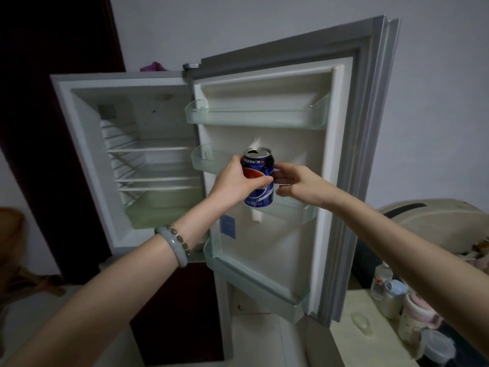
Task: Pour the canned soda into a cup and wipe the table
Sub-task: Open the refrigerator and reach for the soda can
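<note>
- Dim indoor light, soft & flat; no hard shadows or glare.
- Fridge [87, 144] interior is the brightest pt; area left of fridge goes near black.
- Wide-angle warp: fridge door [370, 128] edge bows, pic corners stretched.
- Jars [412, 313] below-right of fridge blurry, noisy.

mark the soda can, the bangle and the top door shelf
soda can [262, 196], head view, lower blue side
bangle [172, 244], head view, middle of its band
top door shelf [256, 115], head view, clear front wall

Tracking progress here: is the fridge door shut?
No, the fridge door stands wide open behind the soda can that the left hand grips.
</note>
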Action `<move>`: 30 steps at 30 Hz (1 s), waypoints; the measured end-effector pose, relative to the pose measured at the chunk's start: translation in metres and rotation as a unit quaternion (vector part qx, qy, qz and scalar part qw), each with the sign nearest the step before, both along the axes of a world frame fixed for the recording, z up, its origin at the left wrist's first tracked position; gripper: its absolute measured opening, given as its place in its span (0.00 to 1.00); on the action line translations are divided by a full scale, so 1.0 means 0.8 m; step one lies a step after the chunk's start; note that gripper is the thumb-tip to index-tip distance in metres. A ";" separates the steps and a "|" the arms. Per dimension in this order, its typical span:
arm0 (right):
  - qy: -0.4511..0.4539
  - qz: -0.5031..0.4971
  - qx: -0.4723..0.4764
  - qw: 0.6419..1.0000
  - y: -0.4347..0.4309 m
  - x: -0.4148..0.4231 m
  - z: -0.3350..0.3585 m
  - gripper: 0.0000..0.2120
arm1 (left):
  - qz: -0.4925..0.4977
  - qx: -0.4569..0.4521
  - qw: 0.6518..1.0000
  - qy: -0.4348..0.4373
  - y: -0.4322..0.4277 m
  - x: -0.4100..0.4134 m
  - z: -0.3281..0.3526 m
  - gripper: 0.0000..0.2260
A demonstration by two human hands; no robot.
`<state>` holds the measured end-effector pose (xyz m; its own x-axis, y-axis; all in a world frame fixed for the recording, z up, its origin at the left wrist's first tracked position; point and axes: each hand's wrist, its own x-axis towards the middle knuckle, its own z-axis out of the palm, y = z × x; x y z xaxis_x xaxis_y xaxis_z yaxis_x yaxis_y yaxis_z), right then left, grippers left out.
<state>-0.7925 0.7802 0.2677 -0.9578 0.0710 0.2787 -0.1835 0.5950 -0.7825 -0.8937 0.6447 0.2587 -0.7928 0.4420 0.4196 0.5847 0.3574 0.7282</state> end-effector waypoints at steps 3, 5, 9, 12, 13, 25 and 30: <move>-0.004 0.016 0.005 1.000 -0.009 0.005 -0.005 0.30 | 0.016 0.001 1.000 -0.009 -0.013 0.011 -0.006 0.33; -0.005 0.024 0.001 1.000 -0.015 0.008 -0.008 0.30 | 0.026 -0.002 1.000 -0.008 -0.021 0.017 -0.008 0.32; -0.005 0.039 -0.002 0.999 -0.024 0.013 -0.015 0.29 | 0.034 -0.003 0.999 -0.007 -0.035 0.027 -0.014 0.32; -0.006 0.043 -0.005 0.999 -0.028 0.018 -0.025 0.30 | 0.043 0.003 0.999 -0.018 -0.043 0.036 -0.021 0.35; -0.007 0.045 -0.009 0.999 -0.030 0.020 -0.029 0.30 | 0.050 0.006 0.999 -0.021 -0.045 0.038 -0.025 0.35; -0.033 0.079 0.003 0.996 -0.075 0.014 -0.072 0.26 | 0.097 -0.018 0.993 -0.059 -0.112 0.072 -0.065 0.40; -0.044 0.099 0.001 0.994 -0.110 0.003 -0.075 0.27 | 0.121 -0.036 0.990 -0.061 -0.151 0.076 -0.067 0.35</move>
<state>-0.7902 0.6922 0.2073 -0.9734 -0.1218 0.1940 -0.2289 0.5551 -0.7997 -0.8329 0.5236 0.2052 -0.9223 0.2583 0.2874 0.3841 0.5304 0.7558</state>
